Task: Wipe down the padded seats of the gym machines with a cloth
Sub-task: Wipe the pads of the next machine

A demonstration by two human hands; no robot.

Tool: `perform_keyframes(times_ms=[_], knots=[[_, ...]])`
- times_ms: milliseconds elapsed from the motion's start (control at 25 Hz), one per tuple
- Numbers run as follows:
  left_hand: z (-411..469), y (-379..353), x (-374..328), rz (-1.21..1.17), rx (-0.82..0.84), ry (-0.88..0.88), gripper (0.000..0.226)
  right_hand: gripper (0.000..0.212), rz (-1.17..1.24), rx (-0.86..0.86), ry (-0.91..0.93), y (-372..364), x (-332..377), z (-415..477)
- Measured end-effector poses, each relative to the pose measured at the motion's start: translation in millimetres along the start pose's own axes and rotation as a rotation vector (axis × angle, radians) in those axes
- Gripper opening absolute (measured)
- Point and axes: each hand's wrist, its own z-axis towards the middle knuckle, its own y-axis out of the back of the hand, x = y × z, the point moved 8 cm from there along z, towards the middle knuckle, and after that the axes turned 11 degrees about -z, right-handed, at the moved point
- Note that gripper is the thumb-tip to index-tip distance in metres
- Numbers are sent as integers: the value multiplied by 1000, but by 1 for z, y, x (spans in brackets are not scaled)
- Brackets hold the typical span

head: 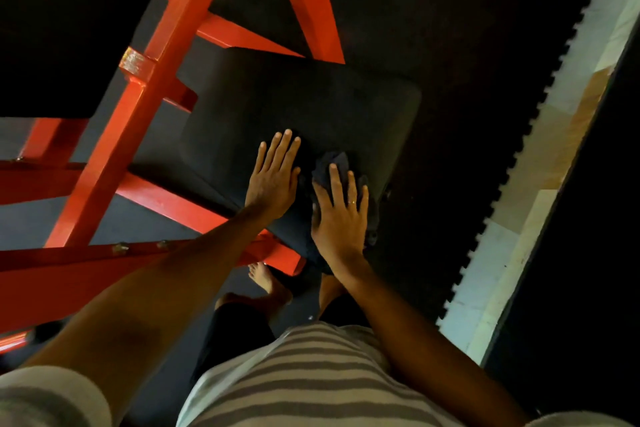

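1. Mid-wipe at the near edge of the seat (pixel 301 100), cloth (pixel 334 161) pinned under the flat right hand (pixel 341 215).
2. Left hand (pixel 275 180) flat too, holding nothing, bracing just beside.
3. Next, likely: pushing the cloth toward the far side.

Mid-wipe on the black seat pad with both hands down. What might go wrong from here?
The dark bunched cloth sits under the right hand near the close edge of the black padded seat; the far part may get missed.
The left hand lies flat on the pad and may smear wiped areas.
A bare foot stands close to the red steel frame; a stubbed toe seems possible.
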Motion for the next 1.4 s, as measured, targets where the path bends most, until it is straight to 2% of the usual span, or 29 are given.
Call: perform_keyframes(times_ms=[80,320,440,640,760,960,1080,1200,1320,1400], knots=[[-5,1,-2,3,-1,-11,60,57,5,18,-53,-3,-23,-18],[-28,-4,-2,12,-17,-103,59,70,412,58,-637,-1,-74,2],[-35,-9,-5,13,-15,-132,59,70,378,33,-747,-3,-74,-2],[-47,-6,4,2,-20,-202,58,69,338,11,-791,-18,-51,-65],[-51,-7,6,8,-78,-232,56,66,372,-14,-812,-29,-34,-100],[-50,-8,4,-6,-111,-253,55,59,201,-53,-852,-26,-22,-75],[-53,-11,8,29,-105,-253,55,60,123,-90,-715,-15,17,-46],[-51,-11,10,26,-90,-256,55,58,85,-40,-461,-22,64,-58],[-53,-7,7,-58,-71,-297,53,50,24,-55,-284,-30,54,-94],[-58,-3,11,-97,-73,-318,51,49,12,-34,-326,-32,27,-114]])
